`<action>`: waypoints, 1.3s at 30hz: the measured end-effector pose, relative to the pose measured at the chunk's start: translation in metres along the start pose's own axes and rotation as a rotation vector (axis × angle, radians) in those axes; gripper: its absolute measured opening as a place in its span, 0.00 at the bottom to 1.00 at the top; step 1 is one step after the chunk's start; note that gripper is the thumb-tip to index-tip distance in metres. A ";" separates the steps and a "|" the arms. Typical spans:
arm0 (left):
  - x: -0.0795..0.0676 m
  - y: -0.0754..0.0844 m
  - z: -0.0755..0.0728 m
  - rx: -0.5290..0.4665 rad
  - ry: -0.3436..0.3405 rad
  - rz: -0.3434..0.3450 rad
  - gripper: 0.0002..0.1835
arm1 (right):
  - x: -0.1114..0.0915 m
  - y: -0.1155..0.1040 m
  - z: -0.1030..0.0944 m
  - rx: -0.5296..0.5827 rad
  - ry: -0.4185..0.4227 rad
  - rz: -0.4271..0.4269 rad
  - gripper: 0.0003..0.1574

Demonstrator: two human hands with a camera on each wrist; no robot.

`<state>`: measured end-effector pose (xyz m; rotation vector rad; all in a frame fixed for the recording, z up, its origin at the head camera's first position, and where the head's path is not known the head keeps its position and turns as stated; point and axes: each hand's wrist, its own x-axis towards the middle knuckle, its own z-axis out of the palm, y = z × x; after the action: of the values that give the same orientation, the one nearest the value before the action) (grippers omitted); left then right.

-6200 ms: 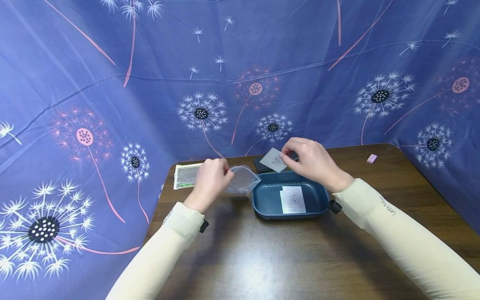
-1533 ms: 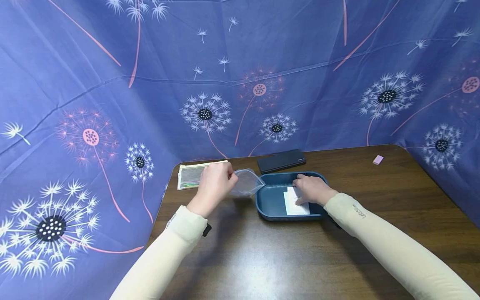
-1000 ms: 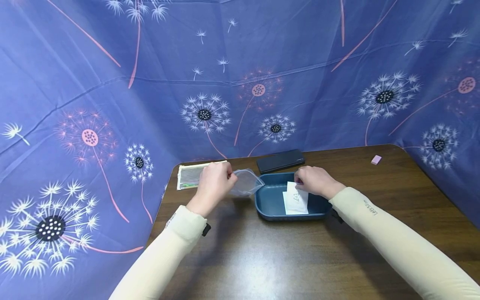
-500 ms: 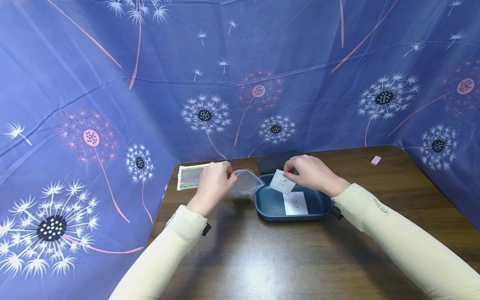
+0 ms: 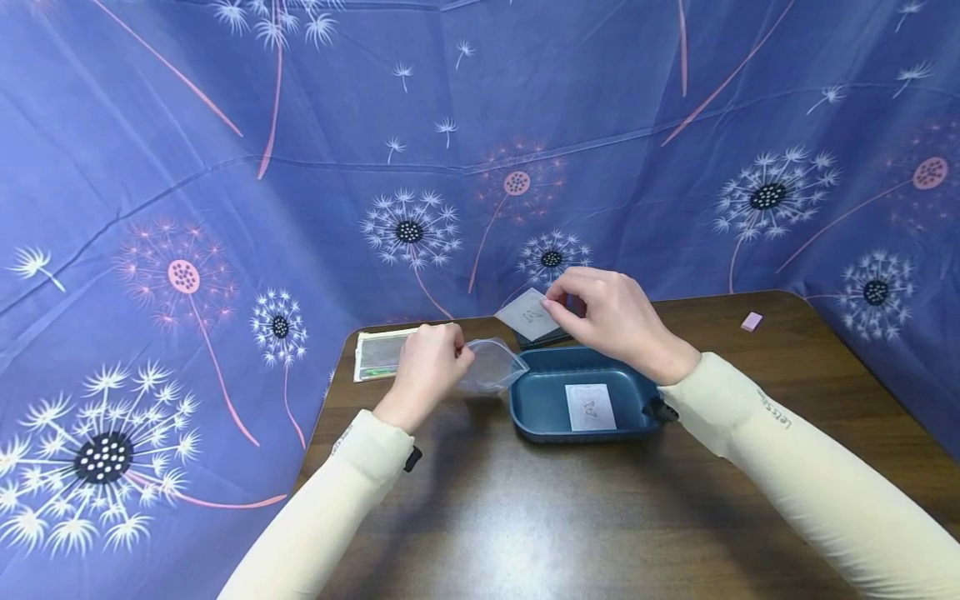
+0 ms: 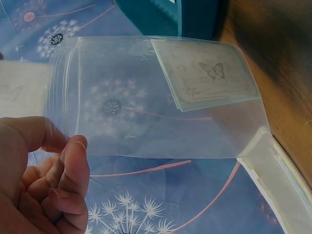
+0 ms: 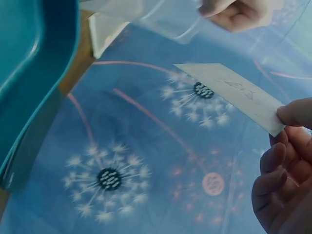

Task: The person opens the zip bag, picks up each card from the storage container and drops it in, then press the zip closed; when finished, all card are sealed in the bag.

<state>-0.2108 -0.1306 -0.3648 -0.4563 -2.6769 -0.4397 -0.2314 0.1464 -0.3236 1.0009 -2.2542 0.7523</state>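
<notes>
Over brown table (image 5: 600, 517), hands (image 5: 617, 321); behind, dandelion-print cloth (image 5: 480, 100)

Left hand (image 5: 429, 365) pinches; right hand (image 5: 618, 318) seemingly higher.

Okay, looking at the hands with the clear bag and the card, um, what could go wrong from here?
The right hand pinches the raised card near one edge, so it could slip and drop.

The left hand pinches the clear bag at its zip end, which might crowd the opening and make a card catch there.

The butterfly card inside the bag lies at a slant, so another card might snag on it.
</notes>
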 end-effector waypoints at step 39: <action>0.001 0.000 0.002 0.006 -0.015 -0.004 0.19 | -0.007 -0.013 0.084 0.014 -0.375 0.085 0.03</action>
<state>-0.2123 -0.1298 -0.3665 -0.4538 -2.6933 -0.4314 -0.2385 0.0859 -0.3826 1.1362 -2.6284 0.6595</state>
